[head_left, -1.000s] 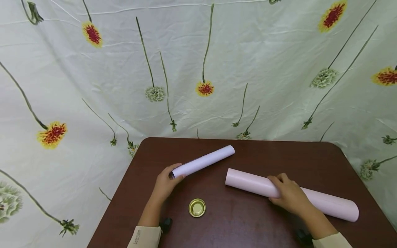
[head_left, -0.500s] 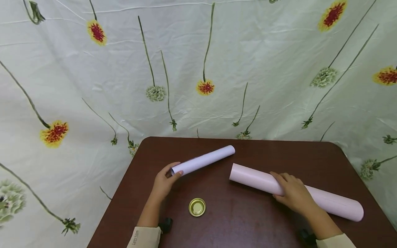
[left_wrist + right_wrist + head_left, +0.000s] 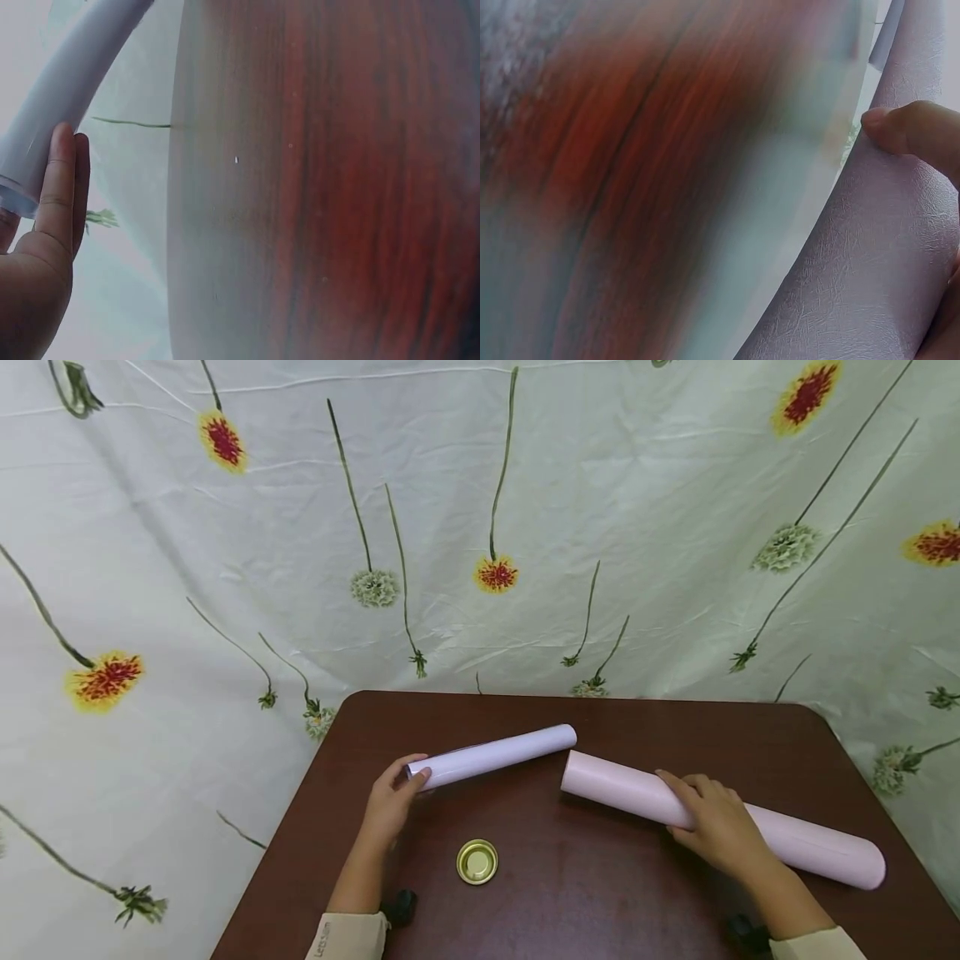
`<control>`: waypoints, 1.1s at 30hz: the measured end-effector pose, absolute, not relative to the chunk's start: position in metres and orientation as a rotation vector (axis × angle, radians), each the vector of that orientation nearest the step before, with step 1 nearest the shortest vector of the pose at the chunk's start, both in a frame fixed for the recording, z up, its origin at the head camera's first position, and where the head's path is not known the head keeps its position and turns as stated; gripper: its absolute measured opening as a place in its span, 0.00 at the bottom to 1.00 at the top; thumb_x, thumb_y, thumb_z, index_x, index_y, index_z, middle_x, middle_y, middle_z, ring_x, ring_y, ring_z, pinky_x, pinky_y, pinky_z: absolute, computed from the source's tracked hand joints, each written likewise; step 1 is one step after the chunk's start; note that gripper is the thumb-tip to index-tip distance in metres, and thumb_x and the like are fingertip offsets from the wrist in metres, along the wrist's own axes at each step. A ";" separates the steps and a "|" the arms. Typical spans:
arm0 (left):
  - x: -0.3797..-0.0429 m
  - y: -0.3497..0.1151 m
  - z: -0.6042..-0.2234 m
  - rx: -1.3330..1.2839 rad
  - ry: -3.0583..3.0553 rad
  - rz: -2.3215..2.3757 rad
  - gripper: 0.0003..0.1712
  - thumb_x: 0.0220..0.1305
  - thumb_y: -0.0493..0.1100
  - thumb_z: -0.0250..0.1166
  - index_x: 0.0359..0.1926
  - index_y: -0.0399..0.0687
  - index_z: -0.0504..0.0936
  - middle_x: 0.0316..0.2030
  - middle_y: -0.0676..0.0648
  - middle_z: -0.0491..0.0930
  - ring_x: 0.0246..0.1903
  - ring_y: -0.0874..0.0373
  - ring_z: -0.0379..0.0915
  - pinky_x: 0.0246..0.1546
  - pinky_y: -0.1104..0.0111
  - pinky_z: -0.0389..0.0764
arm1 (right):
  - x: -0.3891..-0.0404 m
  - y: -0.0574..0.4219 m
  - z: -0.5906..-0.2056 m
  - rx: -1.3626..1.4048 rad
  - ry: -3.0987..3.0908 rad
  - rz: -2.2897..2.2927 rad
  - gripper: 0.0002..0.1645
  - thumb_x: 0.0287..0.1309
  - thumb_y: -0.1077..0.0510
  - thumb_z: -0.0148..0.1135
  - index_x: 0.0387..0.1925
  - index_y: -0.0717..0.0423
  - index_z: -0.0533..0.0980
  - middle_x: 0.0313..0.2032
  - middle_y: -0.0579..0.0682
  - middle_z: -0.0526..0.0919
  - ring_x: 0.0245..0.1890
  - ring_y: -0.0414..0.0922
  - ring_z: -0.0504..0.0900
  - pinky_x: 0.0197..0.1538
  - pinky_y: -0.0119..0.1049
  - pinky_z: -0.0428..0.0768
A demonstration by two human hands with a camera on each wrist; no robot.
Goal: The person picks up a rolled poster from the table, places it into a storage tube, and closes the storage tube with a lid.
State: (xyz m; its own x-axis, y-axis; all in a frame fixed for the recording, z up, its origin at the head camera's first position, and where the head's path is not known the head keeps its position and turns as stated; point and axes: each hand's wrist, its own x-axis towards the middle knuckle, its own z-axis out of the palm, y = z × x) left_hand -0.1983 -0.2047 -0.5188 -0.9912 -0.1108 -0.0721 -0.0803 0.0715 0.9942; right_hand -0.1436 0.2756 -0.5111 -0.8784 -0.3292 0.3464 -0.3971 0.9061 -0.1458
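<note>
My left hand [image 3: 387,806] grips the near left end of a thin white paper roll [image 3: 498,755], thumb on one side and fingers on the other. In the left wrist view the roll [image 3: 67,67] slants up from the fingers, its open end by the palm. A thicker pale pink roll [image 3: 622,788] lies slantwise at the right, and my right hand [image 3: 716,827] holds it round the middle from above. The right wrist view shows the thumb pressed along the roll's textured surface [image 3: 855,255]. The facing ends of the two rolls are close together.
A small round gold-coloured lid or dish [image 3: 477,862] sits on the dark brown table [image 3: 555,893] between the forearms. Behind the table hangs a white flower-printed cloth [image 3: 450,510]. Dark wrist devices show beside both cuffs.
The pink roll and right hand have shifted slightly right and away from me. The white roll has turned a little flatter, its far end now lower and further right, with the left hand moved slightly left.
</note>
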 end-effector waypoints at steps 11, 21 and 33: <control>-0.199 -0.207 -0.518 0.213 -2.130 -2.268 0.20 0.69 0.41 0.58 0.58 0.36 0.73 0.55 0.38 0.71 0.45 0.57 0.76 0.47 0.61 0.84 | -0.143 0.284 -0.510 0.516 -2.754 0.308 0.54 0.37 0.52 0.80 0.68 0.42 0.64 0.43 0.54 0.78 0.42 0.55 0.78 0.43 0.55 0.73; -0.198 -0.209 -0.514 0.266 -2.118 -2.295 0.20 0.71 0.43 0.56 0.58 0.36 0.73 0.54 0.38 0.70 0.45 0.55 0.75 0.50 0.55 0.82 | -0.143 0.295 -0.511 0.489 -2.726 0.301 0.55 0.35 0.53 0.80 0.68 0.44 0.65 0.44 0.57 0.78 0.43 0.58 0.78 0.45 0.59 0.72; -0.197 -0.210 -0.511 0.258 -2.136 -2.312 0.20 0.72 0.44 0.55 0.58 0.35 0.72 0.54 0.40 0.69 0.46 0.56 0.74 0.51 0.54 0.82 | -0.145 0.305 -0.513 0.460 -2.723 0.355 0.55 0.34 0.55 0.80 0.68 0.44 0.64 0.46 0.58 0.77 0.47 0.60 0.77 0.49 0.63 0.68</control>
State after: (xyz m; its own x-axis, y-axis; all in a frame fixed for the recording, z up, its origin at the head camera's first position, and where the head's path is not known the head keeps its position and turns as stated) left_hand -0.1970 -0.2100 -0.5106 -0.9865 -0.0986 -0.1309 -0.1227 -0.0849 0.9888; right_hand -0.1451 0.3047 -0.5130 -0.8840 -0.2684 0.3827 -0.3576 0.9156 -0.1839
